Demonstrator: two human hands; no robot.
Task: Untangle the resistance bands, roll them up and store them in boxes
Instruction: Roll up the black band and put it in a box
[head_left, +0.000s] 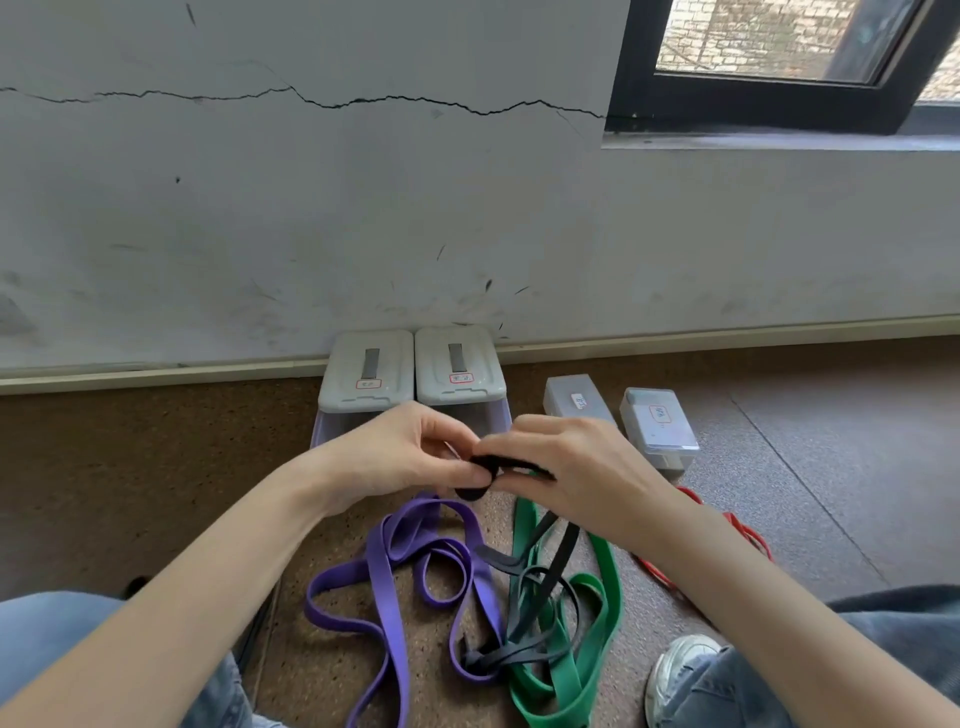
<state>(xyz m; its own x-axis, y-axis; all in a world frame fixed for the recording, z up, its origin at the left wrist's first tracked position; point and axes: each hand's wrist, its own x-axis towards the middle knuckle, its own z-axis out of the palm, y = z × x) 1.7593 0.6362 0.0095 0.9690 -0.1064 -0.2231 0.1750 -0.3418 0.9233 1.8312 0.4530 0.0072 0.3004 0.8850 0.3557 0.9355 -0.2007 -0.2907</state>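
While the left hand (410, 457) and the right hand (561, 462) meet in the air above the floor (156, 467), both pinch the start of a small coil of the black band (524, 608), fingers and thumbs curled round it, and the rest of that band hangs down from the hands to the floor. There it is not yet free: its lower loops cross the green band (566, 675) and touch the purple band (384, 597) near the person's knees. The likely trouble, as I judge it, is that winding on draws those loops tight, so the black band snags and drags the green one up with it, or the coil loosens as the pull grows. The coil is small and held only by fingertips, so a slip could let it spring open. A red band (748, 535) lies apart to the right, partly hidden by the right forearm. The two grey boxes (410, 369) by the wall and the two clear boxes (618, 415) beside them have their lids on, so a finished roll would need a free hand to open one.
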